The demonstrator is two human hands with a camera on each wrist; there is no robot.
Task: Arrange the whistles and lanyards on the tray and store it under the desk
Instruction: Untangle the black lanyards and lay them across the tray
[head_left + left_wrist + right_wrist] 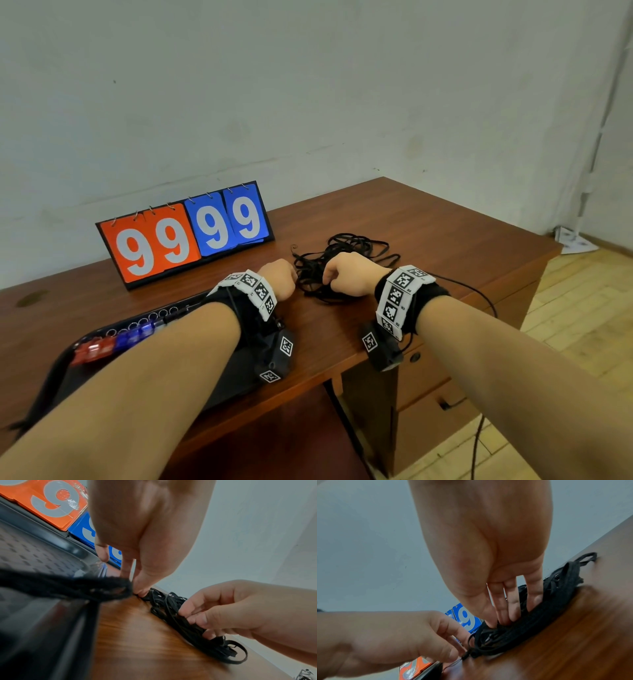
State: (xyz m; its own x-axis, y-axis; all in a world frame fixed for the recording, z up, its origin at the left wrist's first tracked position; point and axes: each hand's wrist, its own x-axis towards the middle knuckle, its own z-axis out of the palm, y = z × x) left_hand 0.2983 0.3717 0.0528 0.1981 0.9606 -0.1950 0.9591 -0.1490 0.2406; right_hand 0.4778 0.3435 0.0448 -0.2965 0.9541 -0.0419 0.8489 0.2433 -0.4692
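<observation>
lanyards [337, 265]: I'm looking at a tangled heap of flat black cords lying on the counter [428, 233] right of centre, between my two hands. I'm judging them light, limp and prone to snagging, so lifting one strand will likely be dragging the rest along.
where to hold: I'm reckoning a single cord end or its small toggle is the best place, teasing it free before lifting.
left hand [279, 279]: its fingers [139, 588] are pressing together, pinching a cord end at the heap's left edge.
right hand [349, 274]: its fingers [501, 609] are curling down into the heap's near right side, pinching several strands.
whistles [113, 344]: red and blue translucent plastic pieces with metal rings are sitting in a row on the tray, to the near left; hard and light, I'm guessing.
tray [68, 356]: dark, with a raised glossy rim and a dotted non-slip floor, sitting at the near left counter edge.
counter surface: reddish polished wood, smooth, so I'm expecting the cords to slide easily.
scoreboard [186, 233]: orange and blue flip cards showing nines, standing at the far left.
</observation>
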